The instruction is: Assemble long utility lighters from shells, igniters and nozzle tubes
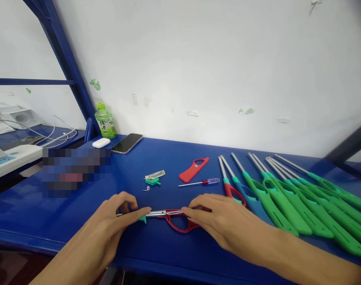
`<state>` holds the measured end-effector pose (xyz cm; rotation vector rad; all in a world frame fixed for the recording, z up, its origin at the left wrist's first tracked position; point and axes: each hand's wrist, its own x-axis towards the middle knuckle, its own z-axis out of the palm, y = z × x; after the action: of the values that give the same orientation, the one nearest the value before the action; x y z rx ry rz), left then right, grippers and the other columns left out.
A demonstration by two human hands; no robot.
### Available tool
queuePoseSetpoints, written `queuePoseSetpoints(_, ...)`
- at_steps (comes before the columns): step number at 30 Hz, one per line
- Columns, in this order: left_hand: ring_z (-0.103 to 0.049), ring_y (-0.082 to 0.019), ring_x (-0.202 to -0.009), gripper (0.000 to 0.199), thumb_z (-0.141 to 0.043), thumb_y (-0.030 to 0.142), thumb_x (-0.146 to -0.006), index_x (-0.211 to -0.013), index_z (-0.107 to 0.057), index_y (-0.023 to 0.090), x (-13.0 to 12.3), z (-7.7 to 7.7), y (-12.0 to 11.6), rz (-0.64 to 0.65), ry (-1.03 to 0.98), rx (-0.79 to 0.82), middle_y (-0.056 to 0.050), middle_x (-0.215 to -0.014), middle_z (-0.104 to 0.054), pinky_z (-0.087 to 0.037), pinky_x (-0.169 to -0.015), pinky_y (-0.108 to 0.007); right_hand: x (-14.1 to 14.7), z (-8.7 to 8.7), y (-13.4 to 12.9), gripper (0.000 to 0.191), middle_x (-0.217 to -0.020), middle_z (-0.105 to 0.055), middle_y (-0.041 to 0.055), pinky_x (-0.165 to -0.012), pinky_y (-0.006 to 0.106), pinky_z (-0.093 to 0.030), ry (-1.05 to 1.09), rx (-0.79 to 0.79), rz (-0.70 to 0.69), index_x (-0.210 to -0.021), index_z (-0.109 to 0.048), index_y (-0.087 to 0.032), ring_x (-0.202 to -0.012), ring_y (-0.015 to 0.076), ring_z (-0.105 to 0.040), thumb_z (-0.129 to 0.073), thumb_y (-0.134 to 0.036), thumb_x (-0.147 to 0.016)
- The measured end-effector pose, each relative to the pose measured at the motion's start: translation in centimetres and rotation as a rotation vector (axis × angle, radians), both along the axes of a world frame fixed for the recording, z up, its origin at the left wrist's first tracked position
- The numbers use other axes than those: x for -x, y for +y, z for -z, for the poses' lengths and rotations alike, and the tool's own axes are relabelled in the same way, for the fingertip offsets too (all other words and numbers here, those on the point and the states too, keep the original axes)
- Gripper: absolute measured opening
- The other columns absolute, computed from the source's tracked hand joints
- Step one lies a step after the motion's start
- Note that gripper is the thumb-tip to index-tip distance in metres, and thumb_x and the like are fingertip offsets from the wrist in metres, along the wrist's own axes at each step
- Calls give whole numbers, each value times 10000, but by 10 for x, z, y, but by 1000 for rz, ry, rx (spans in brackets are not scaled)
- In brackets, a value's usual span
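Observation:
My left hand (116,221) pinches the metal tube (156,213) of an opened gas lighter near its green collar (143,219). My right hand (220,217) is closed around the lighter's red handle half (176,228), thumb and fingertips near thin wires in it. The palm covers the handle's far end. Beyond the hands lie a loose red handle half (190,172), a screwdriver (210,181) with a purple grip, a clear small part (156,175), a green trigger-like piece (152,181) and a tiny white piece (147,189).
Several lighters (299,202) with green handles lie in a row at right, beside a blue one (254,202) and a red one (234,193). A phone (127,143), a white case (101,143) and a green bottle (105,122) stand back left. A blurred patch covers something at left.

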<state>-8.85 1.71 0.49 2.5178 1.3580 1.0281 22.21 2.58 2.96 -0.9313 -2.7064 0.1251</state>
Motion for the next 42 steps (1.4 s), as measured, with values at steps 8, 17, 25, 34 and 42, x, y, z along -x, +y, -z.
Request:
queuePoseSetpoints(8, -707, -159, -871, 396, -433, 259, -1050, -1214, -773, 379, 4, -4, 3, 54, 174, -39, -30, -1073, -711, -602, -759, -223, 1, 2, 0, 334, -1164, -709, 59, -753, 264, -552, 20, 31, 15, -1271, -689, -207, -938, 193, -696, -539, -64, -1010)
queuePoseSetpoints(17, -667, -183, -1083, 313, -561, 274, -1059, -1347, -659, 346, -26, 2, -4, 93, 144, -98, -10, -1196, -687, -565, -946, -280, -2, 7, -2, 329, -1128, -720, 72, -816, 306, -574, 59, -29, -2, -1290, -687, -181, -931, 213, -703, -581, -67, -1000)
queuePoseSetpoints(25, -619, -148, -1016, 313, -554, 125, -1047, -1270, -685, 302, -36, 3, -4, 187, 68, -60, 3, -1092, -668, -545, -880, -241, -1, 7, 1, 308, -1176, -733, 66, -840, 327, -575, 97, 37, 27, -1352, -655, -202, -1002, 231, -725, -565, -164, -1060)
queuePoseSetpoints(34, -600, -155, -1031, 304, -543, 107, -1046, -1252, -671, 291, -37, 5, -3, 207, 44, -64, -9, -1122, -646, -545, -889, -259, -19, -3, 2, 176, -1046, -797, -5, -827, 266, -525, 275, 208, 151, -1174, -753, -230, -918, 171, -736, -699, -297, -1020)
queuePoseSetpoints(42, -601, -159, -1021, 297, -545, 104, -1041, -1249, -663, 281, -38, 6, -3, 204, 44, -72, -16, -1112, -631, -553, -887, -272, -19, 6, 4, 93, -960, -770, 17, -773, 296, -504, 240, 139, 142, -1012, -767, -197, -848, 192, -709, -683, -238, -1019)
